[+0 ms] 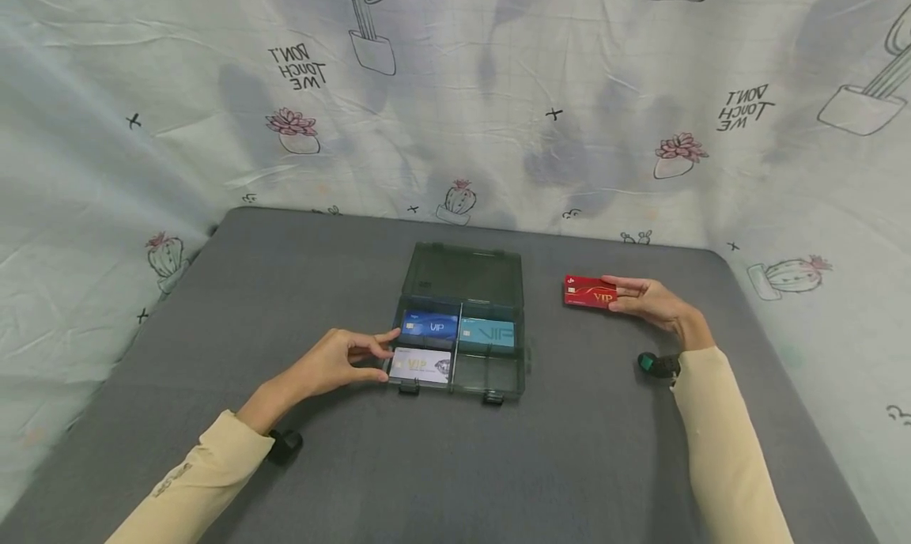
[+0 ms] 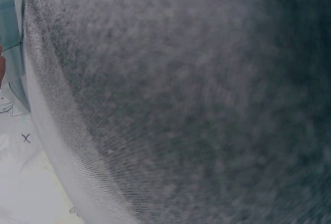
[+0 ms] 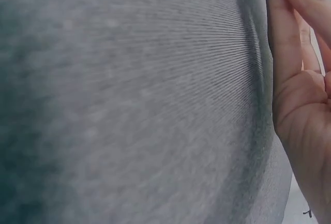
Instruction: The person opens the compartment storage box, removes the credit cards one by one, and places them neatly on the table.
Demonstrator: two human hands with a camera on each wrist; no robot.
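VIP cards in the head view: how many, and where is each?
4: three in the open box, with the blue card far left, teal card far right and white card near left; the red card is in the right hand. More could lie hidden beneath.

- Grey, fabric-textured desk (image 1: 569,473) with rounded far corners
- Open, rectangular, translucent dark-green plastic box (image 1: 489,375) lying mid-desk, its lid (image 1: 464,273) on the far side

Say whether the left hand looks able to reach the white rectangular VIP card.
Likely yes: the left hand is just beside the white card, and the open lid of the dark green plastic case leaves it uncovered.
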